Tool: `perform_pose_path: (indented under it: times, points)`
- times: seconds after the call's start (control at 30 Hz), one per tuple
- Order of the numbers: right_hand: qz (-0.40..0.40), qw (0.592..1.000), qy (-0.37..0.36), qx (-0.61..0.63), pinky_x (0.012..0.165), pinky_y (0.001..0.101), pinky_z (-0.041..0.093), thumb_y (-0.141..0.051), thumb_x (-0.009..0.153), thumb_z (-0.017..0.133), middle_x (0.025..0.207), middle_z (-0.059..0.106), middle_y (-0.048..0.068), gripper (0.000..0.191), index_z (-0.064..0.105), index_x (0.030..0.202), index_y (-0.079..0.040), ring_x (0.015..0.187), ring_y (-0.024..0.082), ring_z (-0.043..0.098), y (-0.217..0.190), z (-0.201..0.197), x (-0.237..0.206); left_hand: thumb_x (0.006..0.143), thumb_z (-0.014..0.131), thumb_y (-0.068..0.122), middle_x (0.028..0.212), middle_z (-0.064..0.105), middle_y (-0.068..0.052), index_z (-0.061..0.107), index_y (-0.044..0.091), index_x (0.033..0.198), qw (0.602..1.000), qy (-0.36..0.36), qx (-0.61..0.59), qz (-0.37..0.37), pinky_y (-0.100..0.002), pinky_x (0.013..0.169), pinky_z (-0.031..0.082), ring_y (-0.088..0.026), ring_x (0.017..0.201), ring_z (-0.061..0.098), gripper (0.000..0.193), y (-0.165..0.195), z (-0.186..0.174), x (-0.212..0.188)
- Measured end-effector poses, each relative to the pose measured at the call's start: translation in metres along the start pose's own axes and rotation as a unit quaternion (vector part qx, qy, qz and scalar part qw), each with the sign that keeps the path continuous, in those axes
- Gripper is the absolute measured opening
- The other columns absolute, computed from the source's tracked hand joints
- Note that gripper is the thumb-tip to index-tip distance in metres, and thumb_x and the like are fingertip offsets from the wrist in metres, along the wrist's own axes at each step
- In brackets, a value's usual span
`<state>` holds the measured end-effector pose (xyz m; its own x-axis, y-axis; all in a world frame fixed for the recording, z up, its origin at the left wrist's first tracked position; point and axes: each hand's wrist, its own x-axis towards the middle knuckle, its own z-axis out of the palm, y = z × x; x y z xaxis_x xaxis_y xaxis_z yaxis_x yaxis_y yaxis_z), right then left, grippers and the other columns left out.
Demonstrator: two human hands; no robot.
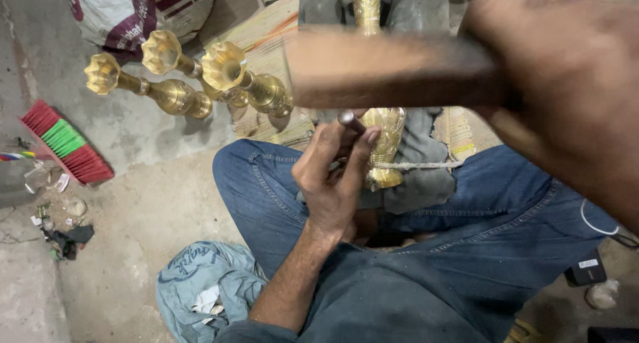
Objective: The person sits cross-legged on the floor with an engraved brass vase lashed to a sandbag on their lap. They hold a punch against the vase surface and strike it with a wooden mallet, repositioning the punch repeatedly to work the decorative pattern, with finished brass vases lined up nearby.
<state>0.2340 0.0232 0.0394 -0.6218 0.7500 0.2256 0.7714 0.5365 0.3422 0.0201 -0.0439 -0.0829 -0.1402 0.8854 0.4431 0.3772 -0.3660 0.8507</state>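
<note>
Left hand [336, 173] grip pinches a metal punch [349, 120] against the brass vase [385, 140]; right hand [566, 70] grips a hammer [393, 70].

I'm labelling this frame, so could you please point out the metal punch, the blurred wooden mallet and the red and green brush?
Metal punch [349, 119], head view, its top end.
Blurred wooden mallet [386, 70], head view, mid-body.
Red and green brush [65, 142], head view, bristles.

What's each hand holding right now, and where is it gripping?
The left hand pinches a thin metal punch along its shaft against the brass piece. The right hand grips a blurred wooden mallet at one end.
</note>
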Motion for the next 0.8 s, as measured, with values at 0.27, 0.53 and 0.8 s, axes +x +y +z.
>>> perform_pose_path:
  times: [0.27, 0.53, 0.8]
  points:
    - [0.013, 1.000, -0.025, -0.009, 0.079, 0.0345, 0.057, -0.025, 0.088, 0.079, 0.087, 0.069, 0.006, 0.027, 0.069, 0.111, -0.014, 0.082, 0.020, 0.070, -0.002, 0.001, 0.002, 0.096, 0.079, 0.002, 0.093, 0.071, -0.006, 0.068, 0.000, 0.108, 0.999, 0.011, -0.031, -0.011, -0.025, 0.071, 0.059, -0.010, 0.081, 0.072, 0.016, -0.001, 0.000, 0.001]
    - [0.020, 1.000, -0.005, 0.016, 0.077, 0.0342, 0.058, -0.019, 0.084, 0.079, 0.093, 0.071, 0.010, 0.039, 0.069, 0.121, -0.009, 0.083, 0.022, 0.069, -0.005, -0.012, 0.003, 0.099, 0.079, 0.002, 0.103, 0.075, -0.006, 0.069, -0.001, 0.121, 0.999, 0.014, -0.039, -0.015, -0.025, 0.079, 0.060, -0.013, 0.089, 0.074, 0.024, 0.005, 0.000, 0.001]
    - [0.014, 1.000, -0.011, 0.006, 0.082, 0.0367, 0.055, -0.024, 0.087, 0.080, 0.088, 0.068, 0.007, 0.029, 0.069, 0.110, -0.011, 0.082, 0.020, 0.068, -0.002, -0.013, -0.002, 0.100, 0.080, 0.006, 0.104, 0.077, -0.004, 0.073, 0.003, 0.118, 1.000, 0.019, 0.004, 0.014, -0.023, 0.074, 0.062, -0.011, 0.085, 0.076, 0.019, 0.000, 0.000, 0.002]
